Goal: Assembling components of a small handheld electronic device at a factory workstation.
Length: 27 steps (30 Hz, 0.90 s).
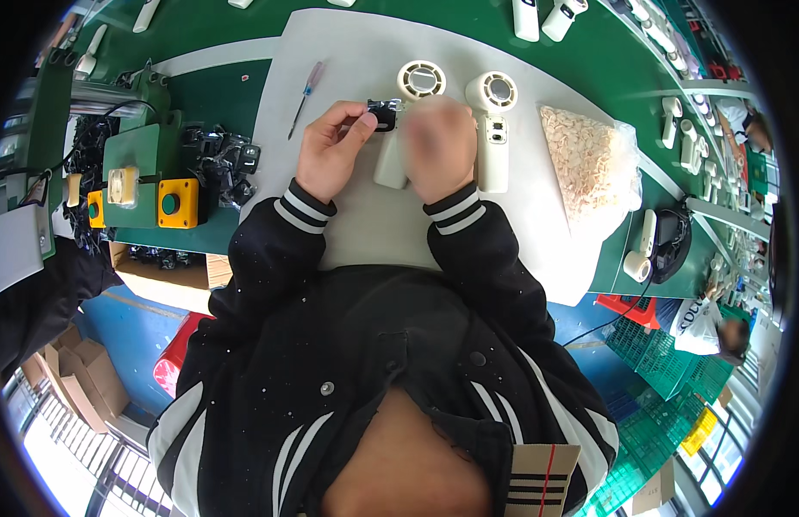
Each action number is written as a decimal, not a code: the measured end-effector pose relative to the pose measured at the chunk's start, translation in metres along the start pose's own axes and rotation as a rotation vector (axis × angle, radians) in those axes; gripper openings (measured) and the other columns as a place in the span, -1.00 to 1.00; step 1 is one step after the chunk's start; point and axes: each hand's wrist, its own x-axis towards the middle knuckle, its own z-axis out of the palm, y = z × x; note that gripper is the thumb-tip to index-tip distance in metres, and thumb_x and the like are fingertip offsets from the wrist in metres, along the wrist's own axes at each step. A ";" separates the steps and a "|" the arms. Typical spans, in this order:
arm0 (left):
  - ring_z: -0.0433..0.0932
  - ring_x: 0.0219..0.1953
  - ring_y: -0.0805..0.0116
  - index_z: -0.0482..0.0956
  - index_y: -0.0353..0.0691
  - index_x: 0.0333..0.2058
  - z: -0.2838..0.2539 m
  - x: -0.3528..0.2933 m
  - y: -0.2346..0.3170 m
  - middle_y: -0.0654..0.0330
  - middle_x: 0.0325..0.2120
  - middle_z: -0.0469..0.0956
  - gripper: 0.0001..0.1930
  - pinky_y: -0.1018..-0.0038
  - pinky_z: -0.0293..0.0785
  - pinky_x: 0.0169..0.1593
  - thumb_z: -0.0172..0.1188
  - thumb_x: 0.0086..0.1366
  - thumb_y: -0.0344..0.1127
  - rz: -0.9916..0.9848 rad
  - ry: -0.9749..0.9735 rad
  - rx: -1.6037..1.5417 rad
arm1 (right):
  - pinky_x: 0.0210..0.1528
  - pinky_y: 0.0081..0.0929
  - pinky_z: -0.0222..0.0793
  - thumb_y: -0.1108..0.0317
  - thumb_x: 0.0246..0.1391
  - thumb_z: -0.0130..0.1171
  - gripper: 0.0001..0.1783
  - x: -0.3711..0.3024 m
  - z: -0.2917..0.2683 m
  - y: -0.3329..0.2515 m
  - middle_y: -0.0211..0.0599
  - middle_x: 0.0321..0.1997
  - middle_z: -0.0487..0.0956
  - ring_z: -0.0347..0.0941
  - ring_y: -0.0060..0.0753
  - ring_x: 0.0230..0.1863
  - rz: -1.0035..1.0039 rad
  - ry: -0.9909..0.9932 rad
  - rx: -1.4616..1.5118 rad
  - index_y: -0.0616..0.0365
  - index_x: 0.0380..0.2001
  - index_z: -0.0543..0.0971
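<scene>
My left hand (332, 148) pinches a small black part (383, 115) between thumb and fingers, right beside the head of a cream handheld fan (408, 121) lying on the white mat (356, 224). My right hand (441, 148) is blurred and closed over that fan's body, covering most of its handle. A second cream handheld fan (493, 129) lies just to the right of my right hand, its round head pointing away from me.
A screwdriver (305, 96) lies on the mat at the far left. A clear bag of small cream parts (589, 168) sits to the right. A green fixture with yellow button boxes (149, 177) and a pile of black parts (223, 159) stand on the left. More fans line the far bench.
</scene>
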 end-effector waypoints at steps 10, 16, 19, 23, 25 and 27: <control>0.39 -0.46 0.58 0.61 -0.36 -0.20 -0.001 0.010 0.016 0.29 -0.47 0.57 -0.86 0.69 0.34 -0.34 0.20 0.28 -0.47 0.046 -0.025 0.228 | -0.32 -0.61 0.26 0.56 0.02 0.16 -0.86 0.000 0.016 -0.005 -0.34 -0.26 0.40 0.28 -0.50 -0.30 0.257 0.107 0.338 0.13 -0.33 0.49; 0.38 -0.50 0.54 0.61 -0.31 -0.23 0.001 0.018 0.024 0.29 -0.51 0.55 -0.87 0.67 0.34 -0.38 0.25 0.23 -0.46 0.063 -0.105 0.378 | -0.43 -0.65 0.21 0.49 0.09 0.17 -0.94 -0.002 0.005 -0.002 -0.46 -0.50 0.43 0.24 -0.61 -0.50 0.369 0.024 0.420 0.16 -0.40 0.48; 0.38 -0.50 0.53 0.60 -0.28 -0.25 0.002 0.021 0.021 0.29 -0.52 0.53 -0.87 0.65 0.34 -0.39 0.27 0.20 -0.45 0.061 -0.137 0.462 | -0.50 -0.67 0.18 0.45 0.11 0.19 -0.91 -0.003 0.002 -0.002 -0.51 -0.61 0.41 0.20 -0.63 -0.59 0.405 -0.048 0.366 0.18 -0.43 0.48; 0.45 -0.45 0.33 0.56 -0.23 -0.20 0.003 0.027 0.003 0.24 -0.45 0.54 -0.81 0.46 0.38 -0.33 0.20 0.24 -0.31 0.388 -0.077 0.975 | -0.52 -0.50 0.26 0.38 0.15 0.16 -0.85 0.002 -0.003 -0.006 -0.43 -0.62 0.46 0.28 -0.45 -0.65 0.480 -0.131 0.069 0.12 -0.24 0.45; 0.47 -0.43 0.28 0.54 -0.22 -0.19 0.005 0.026 -0.004 0.23 -0.43 0.54 -0.79 0.42 0.39 -0.32 0.19 0.25 -0.28 0.480 -0.064 1.101 | -0.53 -0.46 0.27 0.36 0.16 0.16 -0.82 0.001 -0.003 -0.007 -0.41 -0.62 0.47 0.30 -0.41 -0.67 0.495 -0.145 -0.006 0.10 -0.19 0.45; 0.48 -0.38 0.21 0.53 -0.22 -0.14 0.008 0.023 -0.006 0.18 -0.39 0.54 -0.78 0.37 0.39 -0.29 0.14 0.28 -0.28 0.418 -0.103 1.063 | -0.43 -0.42 0.34 0.38 0.17 0.11 -0.78 -0.001 -0.001 -0.010 -0.34 -0.53 0.50 0.36 -0.33 -0.59 0.432 -0.170 -0.073 0.09 -0.12 0.42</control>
